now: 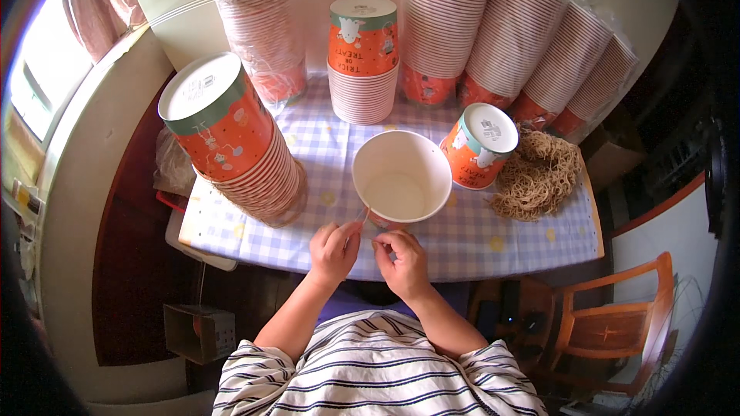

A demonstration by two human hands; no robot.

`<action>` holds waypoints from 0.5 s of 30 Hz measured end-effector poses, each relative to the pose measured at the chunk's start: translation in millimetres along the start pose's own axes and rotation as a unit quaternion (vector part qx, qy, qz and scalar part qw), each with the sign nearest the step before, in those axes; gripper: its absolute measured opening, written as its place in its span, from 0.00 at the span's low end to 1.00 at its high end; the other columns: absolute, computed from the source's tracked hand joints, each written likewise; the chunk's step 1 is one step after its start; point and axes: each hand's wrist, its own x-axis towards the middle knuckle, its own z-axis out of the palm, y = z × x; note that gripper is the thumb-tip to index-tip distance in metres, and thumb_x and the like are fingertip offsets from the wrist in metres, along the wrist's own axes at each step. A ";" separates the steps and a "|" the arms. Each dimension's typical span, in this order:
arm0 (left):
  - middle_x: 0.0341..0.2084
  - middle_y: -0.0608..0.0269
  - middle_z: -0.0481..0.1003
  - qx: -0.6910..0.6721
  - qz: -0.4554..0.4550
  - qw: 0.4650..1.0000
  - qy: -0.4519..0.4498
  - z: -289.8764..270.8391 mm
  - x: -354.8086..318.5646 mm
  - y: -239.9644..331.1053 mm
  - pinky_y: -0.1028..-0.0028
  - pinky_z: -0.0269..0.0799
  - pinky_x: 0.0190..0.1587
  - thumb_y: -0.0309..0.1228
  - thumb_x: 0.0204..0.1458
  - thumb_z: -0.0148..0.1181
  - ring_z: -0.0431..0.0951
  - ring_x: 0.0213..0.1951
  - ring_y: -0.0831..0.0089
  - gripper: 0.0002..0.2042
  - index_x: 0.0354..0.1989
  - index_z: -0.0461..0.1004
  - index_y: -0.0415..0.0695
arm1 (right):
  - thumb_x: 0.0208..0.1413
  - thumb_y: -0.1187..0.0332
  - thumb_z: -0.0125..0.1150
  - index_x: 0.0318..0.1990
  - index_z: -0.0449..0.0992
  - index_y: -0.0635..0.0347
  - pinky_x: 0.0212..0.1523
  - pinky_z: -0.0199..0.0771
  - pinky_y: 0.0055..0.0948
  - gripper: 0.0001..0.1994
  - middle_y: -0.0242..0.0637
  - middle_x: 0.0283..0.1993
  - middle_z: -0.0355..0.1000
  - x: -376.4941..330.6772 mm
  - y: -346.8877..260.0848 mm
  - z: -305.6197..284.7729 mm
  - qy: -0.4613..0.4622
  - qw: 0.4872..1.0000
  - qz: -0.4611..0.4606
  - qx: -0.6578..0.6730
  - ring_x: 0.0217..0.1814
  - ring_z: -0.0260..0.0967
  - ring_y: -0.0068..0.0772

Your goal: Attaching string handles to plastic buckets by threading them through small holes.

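Pinching a thin strand (368,215) in the left hand (336,251), with the right hand (402,260) curled close by, at the near side of an open paper bucket (402,176) on the checked table (327,177).

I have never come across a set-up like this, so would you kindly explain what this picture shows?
Gladly. There is no machine here: these are a person's own bare hands, seen from a fisheye camera worn on the head, looking down, which is why straight edges bend. On the checked tablecloth, an open tub with a white inside stands before the hands. Around it are upturned orange tubs, a tangle of tan cord on the right, and plastic-wrapped stacks behind. The left hand pinches a thin strand; whether the right hand holds it too is hard to tell.
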 end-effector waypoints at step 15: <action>0.21 0.74 0.69 -0.417 -0.409 0.811 0.017 7.9 -10.3 21.3 0.84 0.56 0.22 0.25 0.51 0.59 0.62 0.21 0.88 0.04 0.31 0.74 0.37 | 0.43 0.77 0.62 0.33 0.74 0.60 0.34 0.72 0.35 0.07 0.40 0.31 0.73 9.4 11.3 16.1 0.069 0.994 -0.057 -0.061 0.33 0.72 0.44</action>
